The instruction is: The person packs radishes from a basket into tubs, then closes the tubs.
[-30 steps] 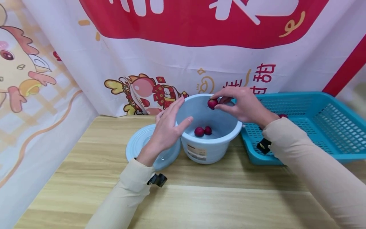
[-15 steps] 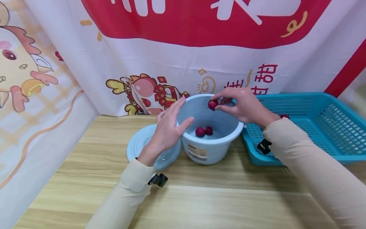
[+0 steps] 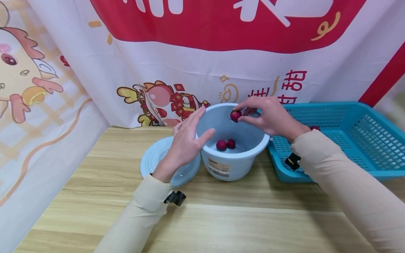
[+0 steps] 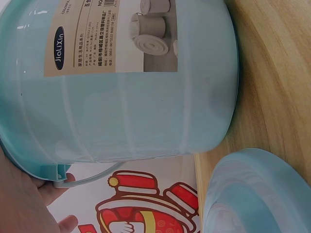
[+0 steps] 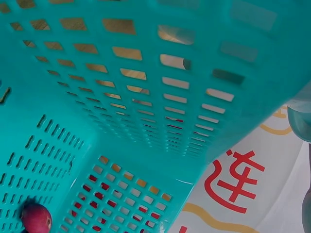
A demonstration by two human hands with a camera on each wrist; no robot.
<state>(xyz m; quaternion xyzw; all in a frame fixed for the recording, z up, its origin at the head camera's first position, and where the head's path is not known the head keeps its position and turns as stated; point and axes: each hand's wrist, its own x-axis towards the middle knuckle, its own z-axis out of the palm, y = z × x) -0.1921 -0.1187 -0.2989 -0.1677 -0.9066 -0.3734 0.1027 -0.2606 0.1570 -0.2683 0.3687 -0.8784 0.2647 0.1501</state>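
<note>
Over the right back part of a light blue bucket (image 3: 229,167), my right hand (image 3: 269,114) pinches a small dark-red radish (image 3: 235,116) between thumb and fingers. Two more radishes (image 3: 221,145) lie on the bucket's floor. At the bucket's left rim is my left hand (image 3: 186,142), its fingers straight and the thumb reaching over the rim. The left wrist view shows part of that hand (image 4: 24,204) near the bucket's thin handle (image 4: 92,178). Neither palm is visible. Another radish (image 5: 36,218) lies inside the teal basket (image 5: 121,150) in the right wrist view.
To the bucket's right stands the slotted teal basket, partly under my right forearm. A round light blue lid (image 3: 152,158) lies on the wooden table (image 3: 104,175) at the left, partly behind my left hand. A printed cloth (image 3: 205,66) hangs directly behind.
</note>
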